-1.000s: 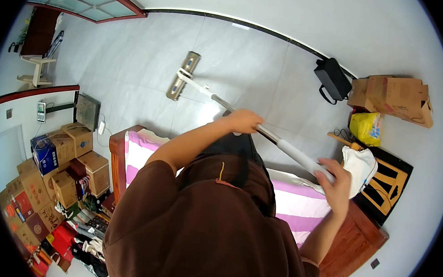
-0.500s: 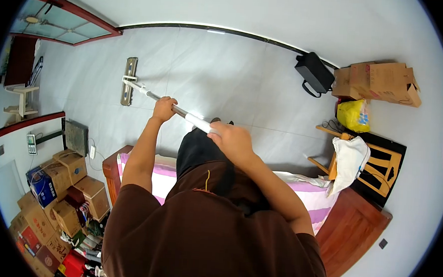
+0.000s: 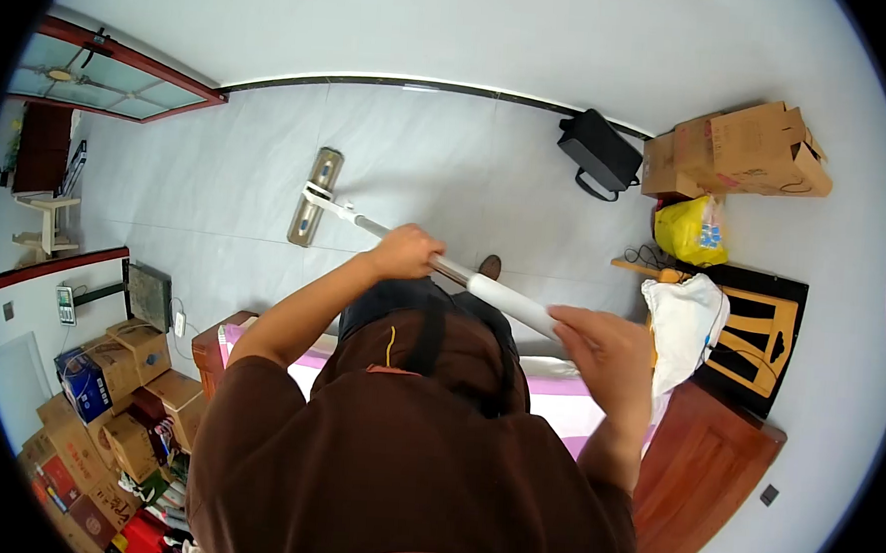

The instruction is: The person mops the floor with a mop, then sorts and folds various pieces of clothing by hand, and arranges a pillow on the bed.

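Note:
A flat mop has its rectangular head (image 3: 316,198) on the grey tiled floor (image 3: 410,145), ahead and left of my body. Its pole (image 3: 507,302) slants back toward me on the right, metal in the lower part with a white grip sleeve at the top. My left hand (image 3: 407,253) is wrapped round the metal part of the pole. At the upper end of the white sleeve, my right hand (image 3: 599,350) holds the pole, its fingers partly hidden behind the palm.
Behind me is a bed with a striped sheet (image 3: 557,401). On the right stand a black bag (image 3: 600,153), cardboard boxes (image 3: 745,152), a yellow bag (image 3: 691,232) and a wooden chair (image 3: 760,338) with white cloth. Stacked boxes (image 3: 139,351) fill the left; a glass-paned door (image 3: 113,74) is at upper left.
The mop head first moved left, then came back somewhat to the right over the last half second. My right hand has swung back out to the right, and both hands stay on the pole.

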`<state>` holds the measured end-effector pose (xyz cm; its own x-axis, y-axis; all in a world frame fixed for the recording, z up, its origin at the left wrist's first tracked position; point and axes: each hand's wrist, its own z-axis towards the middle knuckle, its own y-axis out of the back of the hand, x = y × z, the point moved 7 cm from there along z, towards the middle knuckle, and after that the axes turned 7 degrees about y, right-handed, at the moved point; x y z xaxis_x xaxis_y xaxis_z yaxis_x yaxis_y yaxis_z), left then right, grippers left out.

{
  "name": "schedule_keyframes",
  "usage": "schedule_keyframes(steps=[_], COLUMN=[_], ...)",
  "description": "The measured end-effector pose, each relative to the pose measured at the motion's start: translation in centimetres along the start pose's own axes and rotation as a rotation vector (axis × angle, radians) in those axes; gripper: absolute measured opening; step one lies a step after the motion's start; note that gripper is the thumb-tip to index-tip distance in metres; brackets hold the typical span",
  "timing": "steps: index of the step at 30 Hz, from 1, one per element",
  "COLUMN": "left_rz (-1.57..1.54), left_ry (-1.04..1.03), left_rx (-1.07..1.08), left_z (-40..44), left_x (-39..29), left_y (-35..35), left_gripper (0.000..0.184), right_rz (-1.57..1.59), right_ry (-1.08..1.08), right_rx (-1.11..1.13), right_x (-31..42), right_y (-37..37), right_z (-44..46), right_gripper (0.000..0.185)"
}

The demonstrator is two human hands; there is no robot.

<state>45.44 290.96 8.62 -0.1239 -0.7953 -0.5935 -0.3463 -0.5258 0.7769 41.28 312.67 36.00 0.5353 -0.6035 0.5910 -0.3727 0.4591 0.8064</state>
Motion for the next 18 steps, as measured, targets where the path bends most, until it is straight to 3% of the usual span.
schedule_keyframes(steps=[5,11,13,16,18], left_rz=[-0.036,-0.061,-0.090,-0.146,-0.184], left_ry=[-0.108,-0.405,-0.501,-0.548,-0.620], left_rx=[0.215,0.118,0.051,0.120,0.092], left_z=[8.9,19.1,21.9,27.0,30.9], left_x=[-11.9,-24.3,-27.0,-29.2,-28.7], left_y=[-3.2,-4.3,-3.5,-3.3,-4.7], left_gripper=[0.014,0.016,0.016,0.016,0.017], right_rz=[0.024,-0.097,-0.162,-0.137,-0.217], right_ry=[-0.112,-0.263,-0.314,-0.539,-0.463], right_rx=[-0.112,-0.138,-0.163,-0.213,-0.172], right_x=[-4.9,-8.2,-7.8,-10.0,-11.4], right_y=[10.5,20.8,23.0,24.2,23.5], right_z=[-5.3,-10.7,-11.0,-11.0,-8.3], right_gripper=[0.019,0.020,0.021,0.024,0.025])
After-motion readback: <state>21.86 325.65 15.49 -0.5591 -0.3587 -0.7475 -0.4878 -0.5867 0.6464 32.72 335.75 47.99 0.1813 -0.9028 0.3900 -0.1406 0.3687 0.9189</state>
